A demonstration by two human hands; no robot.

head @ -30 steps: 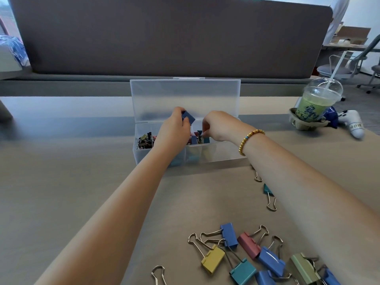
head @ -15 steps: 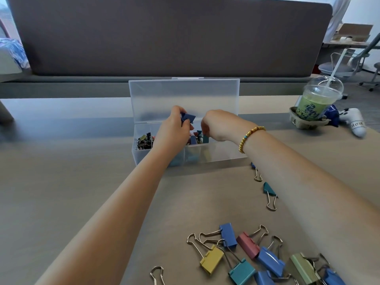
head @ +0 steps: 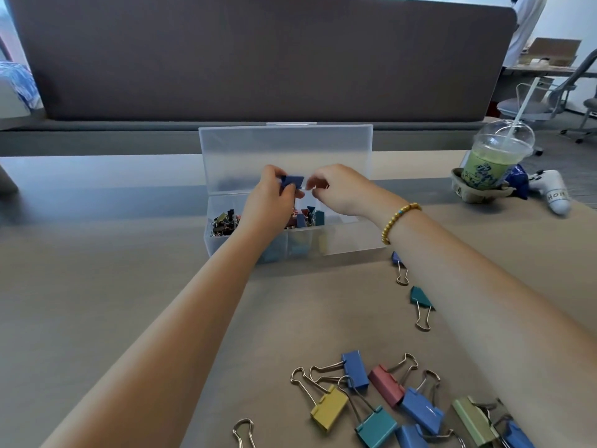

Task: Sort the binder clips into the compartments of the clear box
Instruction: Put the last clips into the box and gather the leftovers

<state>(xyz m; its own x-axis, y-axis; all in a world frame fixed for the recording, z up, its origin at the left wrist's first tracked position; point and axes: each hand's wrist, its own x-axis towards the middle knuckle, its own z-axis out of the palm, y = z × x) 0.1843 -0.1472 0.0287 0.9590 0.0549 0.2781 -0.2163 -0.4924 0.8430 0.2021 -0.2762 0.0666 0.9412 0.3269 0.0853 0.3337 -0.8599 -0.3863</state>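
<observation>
— What's in front of you?

— A tan desk with a dark partition behind it. Your clear box sits mid-desk, lid standing open at the back.

— Where's the clip?

— Your left hand pinches a dark blue clip between thumb and fingertips, raised above the box's middle compartments, in front of the lid. The clip sticks out past your fingertips toward your right hand.

— And the right?

— Your right hand hovers just beside the clip, fingers curled in with their tips together. Whether they hold anything, you can't tell; they sit close to the clip but apart from it.

— The rest?

— Small clips fill the left compartment, more lie in the middle ones. Loose clips lie near you, two more beside your right forearm. An iced drink stands far right.
</observation>
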